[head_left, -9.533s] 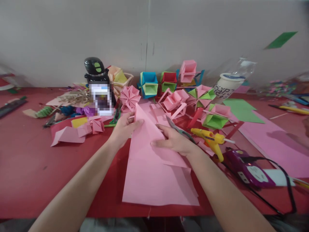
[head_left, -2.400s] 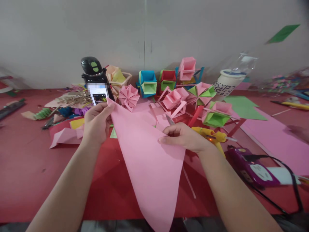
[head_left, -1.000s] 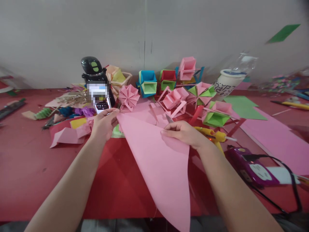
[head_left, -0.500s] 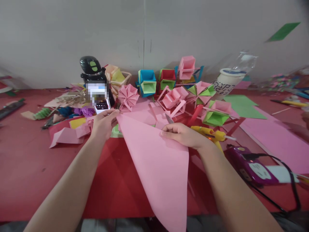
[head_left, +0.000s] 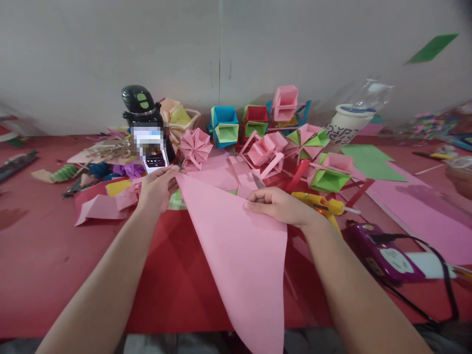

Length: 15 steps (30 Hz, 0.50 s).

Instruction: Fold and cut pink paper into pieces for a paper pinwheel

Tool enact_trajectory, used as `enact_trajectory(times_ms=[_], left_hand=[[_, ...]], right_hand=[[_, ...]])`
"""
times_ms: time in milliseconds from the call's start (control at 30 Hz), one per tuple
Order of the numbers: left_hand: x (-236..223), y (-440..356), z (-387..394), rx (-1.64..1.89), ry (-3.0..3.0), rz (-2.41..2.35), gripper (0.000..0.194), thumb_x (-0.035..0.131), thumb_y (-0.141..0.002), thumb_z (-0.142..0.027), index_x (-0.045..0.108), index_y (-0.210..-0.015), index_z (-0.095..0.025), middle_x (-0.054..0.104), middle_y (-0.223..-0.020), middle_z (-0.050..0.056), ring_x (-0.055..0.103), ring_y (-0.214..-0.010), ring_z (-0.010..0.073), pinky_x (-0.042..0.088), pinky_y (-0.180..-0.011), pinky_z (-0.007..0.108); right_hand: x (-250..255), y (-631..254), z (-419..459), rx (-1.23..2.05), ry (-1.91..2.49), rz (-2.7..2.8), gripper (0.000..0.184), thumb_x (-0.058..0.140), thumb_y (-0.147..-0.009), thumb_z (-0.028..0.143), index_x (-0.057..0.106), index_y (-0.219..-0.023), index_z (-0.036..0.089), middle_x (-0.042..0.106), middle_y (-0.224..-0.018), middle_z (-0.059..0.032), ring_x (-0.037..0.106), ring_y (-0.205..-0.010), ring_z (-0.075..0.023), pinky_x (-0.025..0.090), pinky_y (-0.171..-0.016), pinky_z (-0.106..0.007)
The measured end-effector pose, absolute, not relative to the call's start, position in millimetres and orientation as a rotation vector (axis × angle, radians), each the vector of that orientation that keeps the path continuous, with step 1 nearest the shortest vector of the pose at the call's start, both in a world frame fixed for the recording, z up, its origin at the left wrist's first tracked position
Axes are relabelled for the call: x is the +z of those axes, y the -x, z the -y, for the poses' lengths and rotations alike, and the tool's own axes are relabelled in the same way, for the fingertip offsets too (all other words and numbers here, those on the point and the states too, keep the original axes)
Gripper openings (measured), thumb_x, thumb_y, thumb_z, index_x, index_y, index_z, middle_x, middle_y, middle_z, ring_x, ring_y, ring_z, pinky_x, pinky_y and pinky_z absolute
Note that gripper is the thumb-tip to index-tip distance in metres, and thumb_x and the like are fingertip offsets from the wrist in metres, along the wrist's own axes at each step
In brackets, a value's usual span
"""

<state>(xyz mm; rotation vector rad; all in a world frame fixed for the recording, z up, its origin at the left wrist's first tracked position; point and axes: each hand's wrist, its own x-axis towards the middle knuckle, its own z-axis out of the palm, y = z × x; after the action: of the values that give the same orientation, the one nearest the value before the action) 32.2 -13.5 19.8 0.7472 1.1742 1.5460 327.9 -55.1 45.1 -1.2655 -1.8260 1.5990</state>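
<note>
A large sheet of pink paper (head_left: 236, 255) hangs between my hands, its lower end dropping past the table's front edge. My left hand (head_left: 157, 189) pinches the far left corner of the sheet, in front of a propped phone (head_left: 155, 160) with a partly blurred screen. My right hand (head_left: 275, 204) is closed on the sheet's right side, thumb on top. A pointed grey tip (head_left: 258, 181) shows just beyond the right fingers; I cannot tell whether they hold it. Folded pink paper pieces (head_left: 103, 206) lie left of my left hand.
Folded-paper models (head_left: 261, 150) line the back. A yellow glue gun (head_left: 324, 202) and a purple power strip (head_left: 383, 253) with a black cable lie to the right. Beyond are green paper (head_left: 372, 162), a patterned cup (head_left: 348, 125) and another person's hand (head_left: 460, 174) at the right edge.
My left hand and the paper's corner have shifted slightly left. The right hand has barely moved. Another person's hand has come further into view at the right edge.
</note>
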Motion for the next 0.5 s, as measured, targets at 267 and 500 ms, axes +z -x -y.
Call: enact_trajectory(times_ms=[267, 500], left_hand=[[22.6, -31.3, 14.4, 1.568, -0.802, -1.156, 0.016, 0.078, -0.067, -0.022, 0.069, -0.078, -0.014, 0.071, -0.068, 0.002, 0.064, -0.057, 0.0110, 0.051, -0.057, 0.022], [25.0, -30.6, 14.3, 1.598, -0.805, -1.135, 0.020, 0.080, -0.065, -0.022, 0.068, -0.079, -0.013, 0.074, -0.074, 0.004, 0.066, -0.061, 0.0114, 0.052, -0.058, 0.021]], right_hand=[[41.8, -330.5, 54.3, 1.530, 1.199, 1.873, 0.033, 0.073, -0.080, 0.048, 0.071, -0.083, 0.015, 0.069, -0.077, -0.0016, 0.060, -0.068, -0.0127, 0.045, -0.063, -0.025], [42.1, -331.8, 55.6, 1.525, 1.148, 1.895, 0.032, 0.075, -0.078, 0.046, 0.072, -0.087, 0.016, 0.070, -0.077, -0.0018, 0.061, -0.065, -0.0128, 0.044, -0.059, -0.023]])
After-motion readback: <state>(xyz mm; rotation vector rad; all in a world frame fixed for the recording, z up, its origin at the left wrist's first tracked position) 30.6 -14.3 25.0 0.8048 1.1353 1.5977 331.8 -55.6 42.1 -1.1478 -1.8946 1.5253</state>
